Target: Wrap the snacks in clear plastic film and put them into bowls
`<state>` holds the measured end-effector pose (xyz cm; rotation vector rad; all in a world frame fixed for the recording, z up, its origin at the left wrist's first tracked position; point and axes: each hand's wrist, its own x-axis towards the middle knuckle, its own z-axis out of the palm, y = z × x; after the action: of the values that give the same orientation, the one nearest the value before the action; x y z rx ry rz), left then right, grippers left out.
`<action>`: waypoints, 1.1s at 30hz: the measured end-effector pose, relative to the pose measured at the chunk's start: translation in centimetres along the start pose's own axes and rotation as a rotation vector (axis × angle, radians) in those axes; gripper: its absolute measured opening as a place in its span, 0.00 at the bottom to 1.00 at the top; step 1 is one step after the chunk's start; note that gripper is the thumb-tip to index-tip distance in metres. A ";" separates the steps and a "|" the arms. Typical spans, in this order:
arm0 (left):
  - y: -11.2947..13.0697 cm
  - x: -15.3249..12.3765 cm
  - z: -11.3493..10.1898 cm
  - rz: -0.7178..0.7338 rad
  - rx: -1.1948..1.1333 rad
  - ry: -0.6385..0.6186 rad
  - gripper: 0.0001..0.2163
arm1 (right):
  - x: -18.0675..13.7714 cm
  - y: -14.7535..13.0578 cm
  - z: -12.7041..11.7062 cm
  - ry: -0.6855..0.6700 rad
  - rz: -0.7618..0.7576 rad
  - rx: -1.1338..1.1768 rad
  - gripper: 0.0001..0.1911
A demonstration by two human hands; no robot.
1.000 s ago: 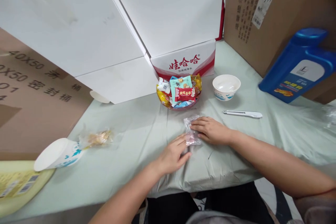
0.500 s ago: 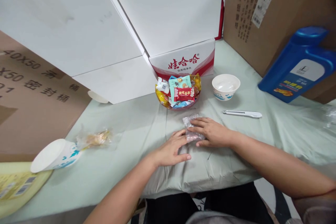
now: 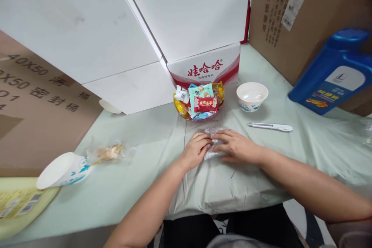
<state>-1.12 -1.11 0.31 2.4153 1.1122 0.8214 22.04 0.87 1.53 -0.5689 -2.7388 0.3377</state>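
A small piece of clear bubble wrap (image 3: 209,155) lies near the table's front edge, partly covered by both hands. My left hand (image 3: 195,150) has its fingers bent together over the wrap's left side, with thumb and fingertips close and seeming to pinch it. From the right, my right hand (image 3: 240,148) rests on the wrap with its fingers spread. Fingertips of the two hands nearly meet over the middle of the sheet. Just behind stands a bowl (image 3: 186,117) heaped with wrapped snacks, a red packet (image 3: 205,104) on top.
Right of the snacks is a paper bowl (image 3: 252,106) with clear plastic inside. A white utility knife (image 3: 271,127) lies before it, near a blue bottle (image 3: 328,73). At left are a tipped paper bowl (image 3: 65,172) and a plastic-wrapped snack (image 3: 109,152). Cardboard boxes (image 3: 43,73) stand behind.
My left hand has moved up and closed its fingers and thumb at the wrap's left side. My right hand stays on the wrap with little movement. The view has shifted slightly.
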 end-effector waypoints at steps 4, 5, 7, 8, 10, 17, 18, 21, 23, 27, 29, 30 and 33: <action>-0.6 -0.2 0.5 -0.002 0.006 -0.001 0.10 | 0.2 -0.5 -0.4 -0.059 -0.110 0.026 0.07; -0.6 -0.3 0.5 -0.002 0.010 -0.006 0.10 | 0.3 -0.6 -0.5 -0.086 -0.127 0.049 0.08; -0.6 -0.4 0.3 0.004 0.031 -0.011 0.09 | 0.3 -0.8 -0.6 -0.112 -0.147 0.125 0.08; -0.5 -0.5 0.3 0.010 0.042 -0.016 0.09 | 0.2 -0.8 -0.7 -0.114 -0.145 0.178 0.08; -0.4 -0.6 0.1 0.028 0.051 -0.036 0.10 | 0.1 -0.6 -0.9 -0.107 -0.090 0.303 0.08; -0.2 -0.7 -0.4 0.048 -0.023 -0.094 0.09 | 0.0 -0.1 -0.7 -0.067 -0.069 0.411 0.17; -0.2 -0.7 -0.4 0.046 -0.017 -0.097 0.09 | 0.1 -0.2 -0.6 -0.083 -0.101 0.370 0.14; -0.3 -0.7 -0.4 0.040 -0.012 -0.094 0.08 | 0.4 -0.5 -0.3 -0.064 -0.113 0.331 0.02; -0.4 -0.7 -0.4 0.051 -0.014 -0.098 0.10 | 0.5 -0.4 -0.3 0.028 -0.051 0.371 0.06; -0.5 -0.7 -0.5 0.098 0.016 -0.131 0.16 | 0.8 0.7 0.4 0.230 0.225 0.270 0.07; -0.6 -0.7 -0.4 0.112 0.002 -0.142 0.14 | 1.1 1.2 1.0 0.244 0.364 0.144 0.08; -0.7 -0.8 -0.3 0.112 -0.014 -0.142 0.14 | 1.2 1.5 1.3 0.226 0.418 0.088 0.08; -0.8 -1.0 -0.1 0.080 -0.058 -0.100 0.14 | 1.5 1.7 1.7 0.146 0.513 -0.043 0.09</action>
<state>-2.10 -1.39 -0.41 2.4375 0.9469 0.7380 20.73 2.71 -0.15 -1.2562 -2.4324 0.3380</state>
